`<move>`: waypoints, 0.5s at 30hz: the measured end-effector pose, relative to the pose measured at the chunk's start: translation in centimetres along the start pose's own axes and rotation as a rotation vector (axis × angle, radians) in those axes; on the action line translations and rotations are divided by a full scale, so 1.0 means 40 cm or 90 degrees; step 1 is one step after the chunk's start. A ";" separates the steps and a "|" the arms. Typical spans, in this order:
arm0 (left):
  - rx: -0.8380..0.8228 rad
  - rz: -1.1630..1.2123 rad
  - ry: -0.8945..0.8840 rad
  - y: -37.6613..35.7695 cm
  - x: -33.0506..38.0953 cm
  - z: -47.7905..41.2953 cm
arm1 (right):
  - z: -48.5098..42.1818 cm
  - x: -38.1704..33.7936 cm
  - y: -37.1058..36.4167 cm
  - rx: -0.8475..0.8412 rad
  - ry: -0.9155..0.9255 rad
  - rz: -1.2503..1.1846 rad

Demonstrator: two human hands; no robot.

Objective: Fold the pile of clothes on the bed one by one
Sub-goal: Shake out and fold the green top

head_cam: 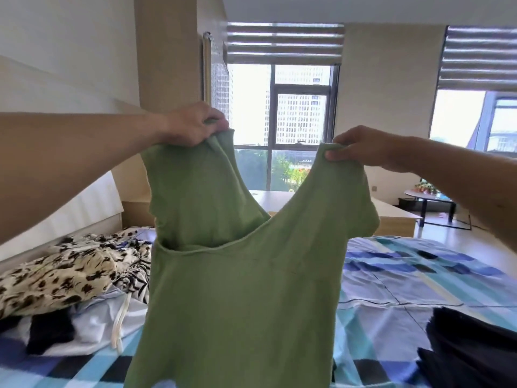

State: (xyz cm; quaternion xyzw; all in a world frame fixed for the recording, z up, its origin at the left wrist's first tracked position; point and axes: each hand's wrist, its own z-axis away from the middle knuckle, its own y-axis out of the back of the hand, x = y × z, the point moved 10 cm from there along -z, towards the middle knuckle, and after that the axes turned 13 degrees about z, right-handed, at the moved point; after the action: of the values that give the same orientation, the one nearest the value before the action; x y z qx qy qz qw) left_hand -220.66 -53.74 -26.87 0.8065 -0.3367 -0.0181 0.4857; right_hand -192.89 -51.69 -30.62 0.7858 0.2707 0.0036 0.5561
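Green top (246,289) hangs opened out, left hand (193,124) and right hand (363,149) each pinching a shoulder; next I'd lay it flat on the bed (391,275) at three o'clock.

The green top (237,275) hangs in the air, spread wide. The left hand (193,126) and right hand (363,148) each pinch one shoulder. Its deep neckline sags between the two grips. Below and left of the left grip lies the crumpled pile (64,273), with a cream black-printed garment on top. Far below the right grip lie dark clothes (470,348) in layers.
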 end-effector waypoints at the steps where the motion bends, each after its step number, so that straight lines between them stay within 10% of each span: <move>1: -0.011 0.010 0.004 -0.007 -0.004 0.004 | 0.000 0.013 -0.007 -0.007 -0.018 -0.029; 8: -0.141 0.028 0.164 -0.064 -0.086 0.047 | 0.003 0.107 -0.007 0.070 -0.162 -0.064; 15: -0.051 0.184 0.398 -0.101 -0.135 0.056 | 0.042 0.103 -0.078 -0.048 -0.342 -0.213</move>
State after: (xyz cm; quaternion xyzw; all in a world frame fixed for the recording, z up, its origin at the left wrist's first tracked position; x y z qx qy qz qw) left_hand -223.52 -51.24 -32.87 0.6972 -0.2814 0.2852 0.5944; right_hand -190.19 -50.67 -35.23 0.6819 0.2394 -0.2857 0.6293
